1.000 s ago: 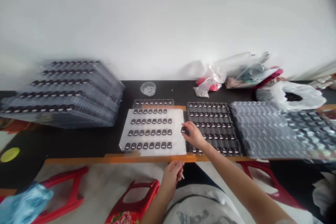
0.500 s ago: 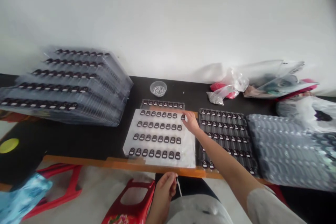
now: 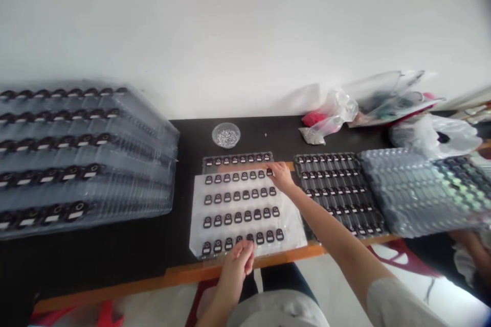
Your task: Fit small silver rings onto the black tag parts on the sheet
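Rows of small black tags with white labels lie on a white sheet (image 3: pixel 238 207) at the table's front edge. My right hand (image 3: pixel 281 176) reaches to the sheet's top right, its fingertips closed on a black tag (image 3: pixel 270 171) at the end of the top row. Over the front edge of the sheet is my left hand (image 3: pixel 238 265), thumb and fingers pinched together; what it holds, if anything, is too small to make out. Behind the sheet, a clear tray (image 3: pixel 222 167) shows one row of tags. Another tray (image 3: pixel 333 173) with several rows stands right of the sheet.
Tall stacked clear trays (image 3: pixel 141 184) with black tags fill the left. A round bowl (image 3: pixel 226 136) of small shiny pieces sits behind. Plastic bags (image 3: pixel 333 112) and more clear trays (image 3: pixel 402 189) are at the right. Part of another person shows at the far right edge.
The view has shifted and turned to the right. The tag at my right fingertips now sits close beside the top row's others. My left hand has moved up over the sheet's front edge.
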### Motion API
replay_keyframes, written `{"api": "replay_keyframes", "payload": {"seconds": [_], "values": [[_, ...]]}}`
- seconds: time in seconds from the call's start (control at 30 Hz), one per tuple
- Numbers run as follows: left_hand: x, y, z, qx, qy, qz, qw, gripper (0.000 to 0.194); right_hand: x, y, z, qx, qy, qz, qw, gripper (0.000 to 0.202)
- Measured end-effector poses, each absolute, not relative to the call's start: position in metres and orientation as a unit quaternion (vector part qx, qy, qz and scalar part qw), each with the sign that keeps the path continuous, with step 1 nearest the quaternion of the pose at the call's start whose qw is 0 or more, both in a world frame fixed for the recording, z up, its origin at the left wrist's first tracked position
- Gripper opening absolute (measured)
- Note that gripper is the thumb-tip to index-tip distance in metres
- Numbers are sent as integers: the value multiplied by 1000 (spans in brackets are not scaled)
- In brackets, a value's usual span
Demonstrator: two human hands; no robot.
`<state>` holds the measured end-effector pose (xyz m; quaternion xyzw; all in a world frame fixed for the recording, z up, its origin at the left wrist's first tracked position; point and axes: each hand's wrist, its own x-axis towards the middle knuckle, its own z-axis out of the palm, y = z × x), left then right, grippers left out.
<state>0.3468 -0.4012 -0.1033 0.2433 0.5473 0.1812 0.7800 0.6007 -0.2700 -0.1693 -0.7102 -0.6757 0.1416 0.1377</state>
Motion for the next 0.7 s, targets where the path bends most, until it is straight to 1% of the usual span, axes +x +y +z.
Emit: {"api": "replay_keyframes", "payload": {"seconds": [0.17, 0.33, 0.5, 0.7], "values": [[336, -375, -105, 271, 528, 150, 791, 36, 588, -268, -167, -739, -653, 129, 107, 44], [330, -372, -108, 273, 525, 111, 798, 38, 580, -267, -165, -756, -637, 124, 86, 45], [322, -373, -110, 280, 515, 102, 804, 37, 579, -268, -164, -762, -631, 120, 78, 43], [318, -368, -110, 273, 515, 97, 807, 37, 578, -266, -171, -747, -647, 132, 77, 49]]}}
